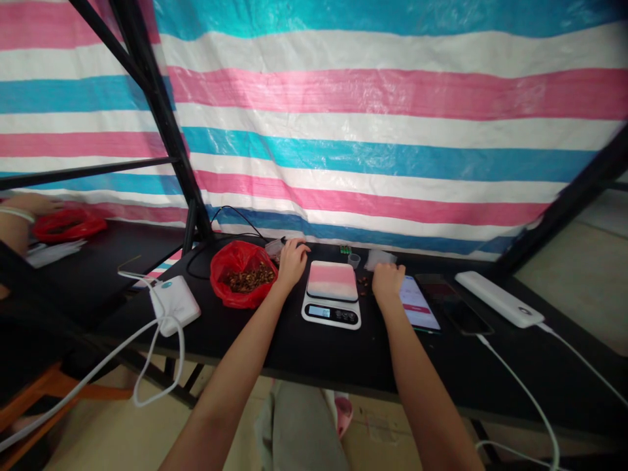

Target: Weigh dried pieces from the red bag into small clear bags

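A small digital kitchen scale (332, 293) with a lit display sits on the black table (304, 350) between my two hands. My left hand (291, 261) rests on the table just left of the scale, fingers curled near a small clear bag, beside a red plastic bag (239, 273) holding brown seeds or nuts. My right hand (387, 279) lies palm down right of the scale, over a few loose brown pieces, touching the edge of a lit phone (418, 303). Whether either hand pinches anything is hidden.
A small clear cup (354, 260) and a green item (346, 249) stand behind the scale. A dark phone (451, 306) and white power banks (499, 298) (175, 303) with cables lie on the table. Another person's arm (17, 219) reaches a red bag (66, 224) far left. A striped tarp hangs behind.
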